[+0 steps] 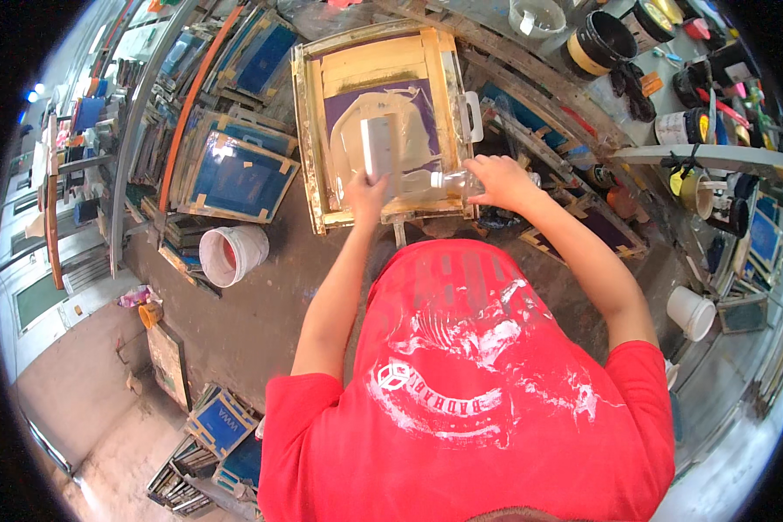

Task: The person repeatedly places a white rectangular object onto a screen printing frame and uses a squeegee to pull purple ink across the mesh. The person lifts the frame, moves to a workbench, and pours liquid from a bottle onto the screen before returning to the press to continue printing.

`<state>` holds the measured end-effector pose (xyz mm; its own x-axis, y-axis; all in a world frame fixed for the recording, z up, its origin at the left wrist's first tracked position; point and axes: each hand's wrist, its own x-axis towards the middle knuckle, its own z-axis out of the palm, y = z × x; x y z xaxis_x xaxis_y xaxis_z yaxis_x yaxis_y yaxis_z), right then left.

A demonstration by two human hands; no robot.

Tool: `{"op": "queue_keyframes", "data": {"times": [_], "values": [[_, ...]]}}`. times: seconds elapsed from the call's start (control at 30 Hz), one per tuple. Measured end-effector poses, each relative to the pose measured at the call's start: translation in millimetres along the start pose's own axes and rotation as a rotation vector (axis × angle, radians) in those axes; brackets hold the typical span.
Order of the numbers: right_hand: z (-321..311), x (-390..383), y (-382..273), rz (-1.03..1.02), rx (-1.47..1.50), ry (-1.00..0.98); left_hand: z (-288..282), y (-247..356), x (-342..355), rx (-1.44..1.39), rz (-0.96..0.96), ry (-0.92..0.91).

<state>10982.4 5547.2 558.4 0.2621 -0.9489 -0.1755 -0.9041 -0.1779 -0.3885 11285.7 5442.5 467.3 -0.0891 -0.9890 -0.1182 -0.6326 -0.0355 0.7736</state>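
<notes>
In front of me lies a screen-printing frame (306, 130) with yellowish tape around its border and purple mesh inside. A patch of beige ink (348, 130) spreads over the mesh. My left hand (367, 197) is closed around the lower end of a flat, shiny scraper (378, 146), raised over the ink and slightly blurred. At the near right corner of the frame, my right hand (503, 181) grips a clear, bottle-like container (452, 181) lying sideways, its mouth end toward the scraper. What the container holds cannot be made out.
Stacked screens with blue mesh (242, 178) lean at the left. A white bucket (235, 256) stands on the floor (278, 304) near them. Ink tubs (602, 42) crowd the upper right, beside a metal rail (705, 161). Another white bucket (692, 313) sits at right.
</notes>
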Motion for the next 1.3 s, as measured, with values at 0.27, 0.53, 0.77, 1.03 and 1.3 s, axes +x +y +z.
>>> {"op": "queue_keyframes", "data": {"times": [0.27, 0.53, 0.77, 1.03, 1.3], "values": [[22, 39, -22, -0.022, -0.341, -0.228, -76, 7, 15, -0.058, 0.009, 0.15], [32, 56, -49, -0.101, -0.338, -0.061, -92, -15, 14, 0.076, -0.067, 0.248], [18, 25, -21, -0.076, -0.214, -0.028, -66, -5, 3, 0.126, -0.084, 0.248], [3, -11, -9, 0.139, -0.046, 0.26, 31, 32, -10, -0.149, -0.011, 0.097], [-27, -37, -3, 0.145, 0.236, 0.304, 54, 13, -23, -0.462, -0.093, -0.103]]}}
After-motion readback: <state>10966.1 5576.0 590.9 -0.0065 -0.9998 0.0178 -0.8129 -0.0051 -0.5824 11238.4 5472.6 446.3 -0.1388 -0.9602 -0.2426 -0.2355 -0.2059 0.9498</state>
